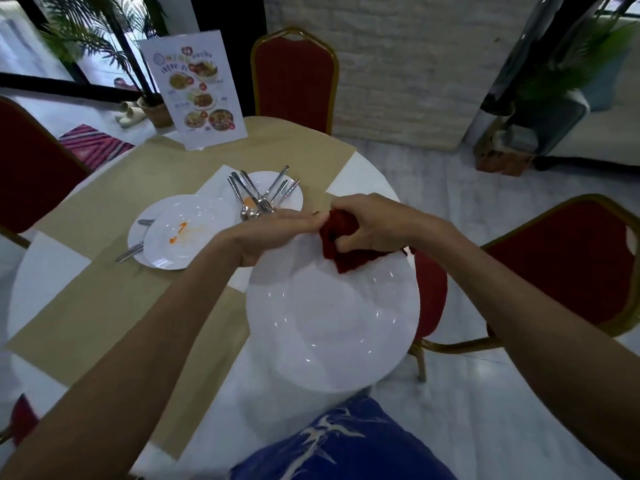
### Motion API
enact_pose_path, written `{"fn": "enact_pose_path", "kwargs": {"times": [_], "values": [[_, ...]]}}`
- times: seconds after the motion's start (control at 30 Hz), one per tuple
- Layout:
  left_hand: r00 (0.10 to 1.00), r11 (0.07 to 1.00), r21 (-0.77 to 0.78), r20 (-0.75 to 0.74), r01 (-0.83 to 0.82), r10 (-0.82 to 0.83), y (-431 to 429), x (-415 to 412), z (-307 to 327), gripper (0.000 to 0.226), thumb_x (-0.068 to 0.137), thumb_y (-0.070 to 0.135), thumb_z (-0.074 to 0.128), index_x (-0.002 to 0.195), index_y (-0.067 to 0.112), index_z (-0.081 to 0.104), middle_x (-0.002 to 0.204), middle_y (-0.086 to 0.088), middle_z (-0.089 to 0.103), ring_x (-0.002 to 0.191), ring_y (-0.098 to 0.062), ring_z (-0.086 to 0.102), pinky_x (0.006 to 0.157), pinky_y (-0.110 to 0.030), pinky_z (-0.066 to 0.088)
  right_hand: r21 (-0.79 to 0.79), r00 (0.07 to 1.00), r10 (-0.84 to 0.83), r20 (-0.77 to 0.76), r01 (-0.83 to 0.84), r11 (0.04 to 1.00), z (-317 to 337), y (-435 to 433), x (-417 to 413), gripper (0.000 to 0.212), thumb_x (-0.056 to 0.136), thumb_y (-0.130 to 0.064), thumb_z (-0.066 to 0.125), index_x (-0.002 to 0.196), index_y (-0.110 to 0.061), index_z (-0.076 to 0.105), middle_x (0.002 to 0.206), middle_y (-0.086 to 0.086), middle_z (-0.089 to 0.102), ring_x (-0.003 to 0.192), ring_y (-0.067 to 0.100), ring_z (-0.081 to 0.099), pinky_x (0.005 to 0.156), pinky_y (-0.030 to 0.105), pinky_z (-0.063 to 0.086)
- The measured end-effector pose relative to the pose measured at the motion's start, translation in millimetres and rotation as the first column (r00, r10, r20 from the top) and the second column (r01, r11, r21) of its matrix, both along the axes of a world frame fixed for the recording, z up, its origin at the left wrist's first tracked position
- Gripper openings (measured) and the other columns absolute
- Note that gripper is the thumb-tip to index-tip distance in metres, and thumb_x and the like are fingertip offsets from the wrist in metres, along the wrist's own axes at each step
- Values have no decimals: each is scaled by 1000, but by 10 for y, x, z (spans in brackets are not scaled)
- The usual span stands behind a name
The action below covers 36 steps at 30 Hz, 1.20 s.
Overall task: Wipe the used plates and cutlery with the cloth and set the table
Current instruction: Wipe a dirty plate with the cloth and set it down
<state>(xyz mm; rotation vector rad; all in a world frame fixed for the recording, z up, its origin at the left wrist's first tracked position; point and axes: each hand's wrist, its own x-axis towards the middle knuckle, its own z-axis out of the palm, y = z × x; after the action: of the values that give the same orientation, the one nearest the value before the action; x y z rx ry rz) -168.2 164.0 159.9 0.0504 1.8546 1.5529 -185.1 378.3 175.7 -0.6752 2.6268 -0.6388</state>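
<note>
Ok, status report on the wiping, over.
Left hand holds big plate by rim. Right hand grips cloth on it. Stained plate, cutlery waiting. Nothing blocking.

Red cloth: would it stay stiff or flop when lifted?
Probably floppy: the red cloth bunches in the right hand and a corner drapes over the white plate. Likely light, too: it crumples in a one-handed grip.
</note>
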Motion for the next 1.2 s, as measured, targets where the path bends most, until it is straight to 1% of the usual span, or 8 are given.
{"fn": "enact_pose_path", "kwargs": {"times": [0.27,0.43,0.5,0.67,0.83,0.93,1.07,1.2], "values": [[867,935,25,-367,-354,338,-114,124,-104,28,103,37,49,97,24,73,83,4,75,75,-11,71,71,-28,58,-394,827,-558,64,535,748,-562,34,226,25,82,-31,76,93,-21,55,83,-11,63,73,5,59,60,18,46],[505,516,264,-117,-815,855,254,268,-333,47,95,54,50,125,22,66,121,3,69,114,-16,64,103,-43,50,-395,182,-534,826,862,-318,-918,-435,577,8,86,-20,75,88,-19,67,88,9,73,66,18,64,56,27,53],[433,439,283,-88,-853,897,549,485,-472,44,102,49,40,136,26,56,129,13,59,122,-10,54,108,-35,42,-160,-5,-335,942,872,-463,-1099,-595,716,11,87,-21,75,88,-14,67,80,7,70,60,19,61,54,27,51],[599,569,254,54,-782,799,191,771,-731,31,95,31,57,124,20,61,120,-7,69,99,-24,65,82,-41,52,-337,158,-565,810,914,-228,-1113,-383,803,16,88,-17,73,102,-12,72,77,6,71,51,14,60,41,20,46],[860,823,251,124,-509,494,-423,497,-415,24,99,27,52,107,15,71,94,-6,77,80,-19,74,76,-34,57,-452,763,-521,383,646,615,-690,-28,618,20,84,-17,78,102,-17,72,90,-2,75,75,9,71,61,17,55],[957,955,71,14,-289,289,-357,431,-287,28,98,38,57,109,17,73,105,-10,76,94,-25,74,84,-38,59,-272,937,-305,169,342,899,-496,-85,404,20,79,-19,78,96,-16,68,87,-5,71,75,10,65,72,31,56],[874,890,26,-175,-456,453,-337,418,-285,44,97,49,55,97,10,77,95,-13,77,83,-24,74,80,-40,60,-347,879,-476,32,457,819,-559,-186,322,30,77,-29,81,99,-16,65,92,-4,69,83,9,64,72,19,51],[602,628,165,-183,-760,777,-386,438,-428,42,98,51,53,78,21,74,79,6,73,76,-12,68,71,-29,56,-558,448,-726,522,823,106,-1067,-563,795,34,81,-27,81,111,-15,69,96,-1,75,85,16,72,60,15,54]]}}
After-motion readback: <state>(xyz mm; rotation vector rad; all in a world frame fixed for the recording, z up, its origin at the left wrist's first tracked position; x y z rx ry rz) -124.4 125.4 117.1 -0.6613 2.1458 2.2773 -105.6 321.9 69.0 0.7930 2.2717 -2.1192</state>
